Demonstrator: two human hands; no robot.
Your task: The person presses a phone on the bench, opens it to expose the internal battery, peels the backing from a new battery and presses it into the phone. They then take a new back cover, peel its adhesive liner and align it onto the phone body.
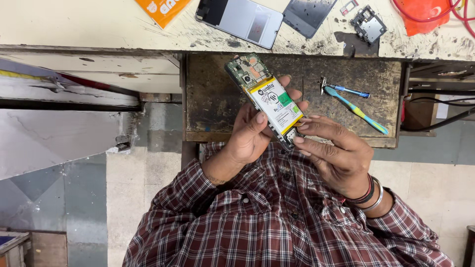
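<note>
Opened phone (pixel 267 101) with white-and-yellow battery sits mid-frame, its top tilted toward 11 o'clock. Left hand (pixel 252 133) wraps closed around its lower half; right hand (pixel 336 153) at 4 o'clock pinches the bottom end with its fingertips (pixel 299 140). Toothbrush (pixel 355 110) lies at 3 o'clock in the open drawer (pixel 213 99); a phone back cover (pixel 240 20) at 12 on the bench (pixel 99 24).

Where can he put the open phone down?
The drawer shelf is bare left of the phone. Its right side holds a toothbrush and a small tool. The worktop above is crowded with parts.

Even, bright daylight-like light, soft shadows beneath the workbench (pixel 99 29) edge, sharp focus throughout.
</note>
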